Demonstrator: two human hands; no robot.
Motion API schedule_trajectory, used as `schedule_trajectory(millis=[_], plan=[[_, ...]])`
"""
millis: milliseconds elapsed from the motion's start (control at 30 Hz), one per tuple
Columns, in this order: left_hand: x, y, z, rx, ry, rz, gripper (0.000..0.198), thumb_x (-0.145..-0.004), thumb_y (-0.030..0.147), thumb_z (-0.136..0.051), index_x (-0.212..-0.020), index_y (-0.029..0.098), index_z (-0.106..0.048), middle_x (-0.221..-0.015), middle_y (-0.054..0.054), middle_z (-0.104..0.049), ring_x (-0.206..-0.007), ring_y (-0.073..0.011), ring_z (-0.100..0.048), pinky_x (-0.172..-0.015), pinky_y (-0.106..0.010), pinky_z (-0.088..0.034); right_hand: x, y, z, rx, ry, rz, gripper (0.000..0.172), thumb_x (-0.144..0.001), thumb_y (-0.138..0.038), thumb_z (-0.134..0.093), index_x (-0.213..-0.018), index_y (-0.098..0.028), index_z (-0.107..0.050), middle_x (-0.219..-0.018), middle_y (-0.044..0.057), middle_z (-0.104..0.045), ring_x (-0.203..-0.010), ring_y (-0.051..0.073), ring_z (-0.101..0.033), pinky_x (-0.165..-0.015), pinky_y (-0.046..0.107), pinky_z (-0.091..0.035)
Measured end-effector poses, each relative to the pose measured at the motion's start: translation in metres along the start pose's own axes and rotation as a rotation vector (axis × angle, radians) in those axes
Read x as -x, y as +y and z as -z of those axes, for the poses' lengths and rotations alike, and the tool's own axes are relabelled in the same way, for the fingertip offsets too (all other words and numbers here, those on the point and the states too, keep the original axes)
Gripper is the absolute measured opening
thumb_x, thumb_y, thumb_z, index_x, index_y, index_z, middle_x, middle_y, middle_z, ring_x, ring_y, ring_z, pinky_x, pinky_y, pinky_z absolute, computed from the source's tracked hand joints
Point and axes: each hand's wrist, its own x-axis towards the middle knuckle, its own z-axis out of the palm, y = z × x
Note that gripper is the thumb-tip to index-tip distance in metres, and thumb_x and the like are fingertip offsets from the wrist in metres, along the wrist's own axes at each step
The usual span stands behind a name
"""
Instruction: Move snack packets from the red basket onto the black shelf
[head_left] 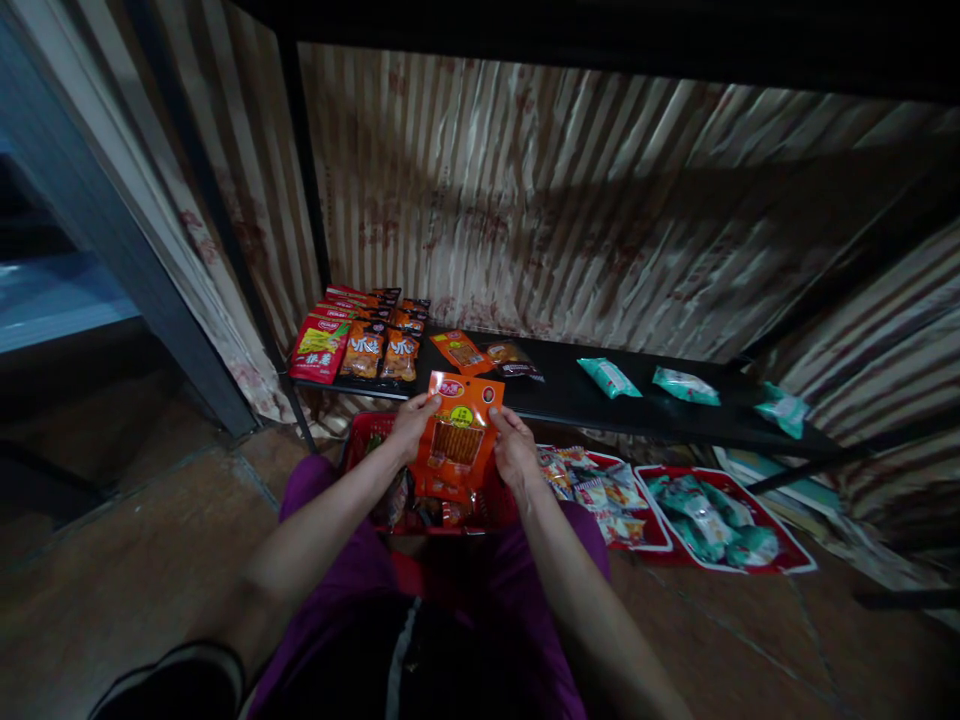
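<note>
An orange snack packet (457,445) is held upright between my two hands, its printed front facing me. My left hand (412,425) pinches its left edge near the top, thumb on the front. On the opposite edge my right hand (515,447) grips it the same way. Below the packet, between my knees, stands a red basket (365,428) with several snack packets in it, partly hidden by the held one. Just beyond lie another orange packet (460,351) and a dark brown packet (513,360) on the black shelf (551,394).
Red snack bags (320,348) and orange-black snack bags (364,349) stand in rows at the shelf's left end. Several green packets (609,377) lie toward its right. Two more red baskets with packets (596,490) and green packets (705,515) sit on the floor. A black post (302,150) rises at left.
</note>
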Motion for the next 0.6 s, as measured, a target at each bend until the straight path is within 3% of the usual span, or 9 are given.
schedule_trajectory(millis=[167,300,400,600], plan=[[-0.001,-0.004,0.003,0.026,0.039,0.001,0.041,-0.063,0.046,-0.075,-0.088,0.015,-0.068,-0.086,-0.005,-0.072,-0.084,-0.0196,-0.065,-0.079,-0.031,-0.049,0.004,-0.001,-0.007,-0.024,0.014,0.009,0.03,-0.052,-0.028,-0.082,-0.076,-0.018,-0.066,-0.068,-0.002,-0.071,-0.06,0.014,-0.065,-0.06,0.025,-0.053],[0.006,-0.006,0.006,0.064,-0.067,0.029,0.041,-0.057,0.038,-0.08,-0.089,0.014,-0.069,-0.087,-0.006,-0.072,-0.084,-0.0187,-0.064,-0.08,-0.03,-0.048,0.0,-0.002,-0.004,-0.023,0.061,0.008,0.027,-0.054,-0.024,-0.08,-0.076,-0.017,-0.066,-0.064,-0.002,-0.07,-0.057,0.013,-0.063,-0.057,0.025,-0.052],[0.014,-0.011,0.01,-0.006,-0.128,0.122,0.039,-0.054,0.031,-0.08,-0.088,0.014,-0.069,-0.081,-0.005,-0.072,-0.075,-0.0176,-0.064,-0.072,-0.028,-0.047,-0.005,-0.002,0.002,-0.036,0.118,-0.002,0.027,-0.053,-0.022,-0.081,-0.075,-0.018,-0.065,-0.064,-0.002,-0.07,-0.056,0.013,-0.063,-0.055,0.024,-0.051],[0.017,-0.024,0.007,0.034,0.005,0.122,0.026,-0.056,0.026,-0.077,-0.078,0.016,-0.067,-0.069,-0.001,-0.069,-0.059,-0.0134,-0.059,-0.062,-0.026,-0.046,-0.005,-0.003,0.015,-0.003,0.01,-0.069,0.026,-0.056,-0.023,-0.081,-0.076,-0.019,-0.065,-0.068,-0.001,-0.072,-0.054,0.013,-0.063,-0.05,0.023,-0.051]])
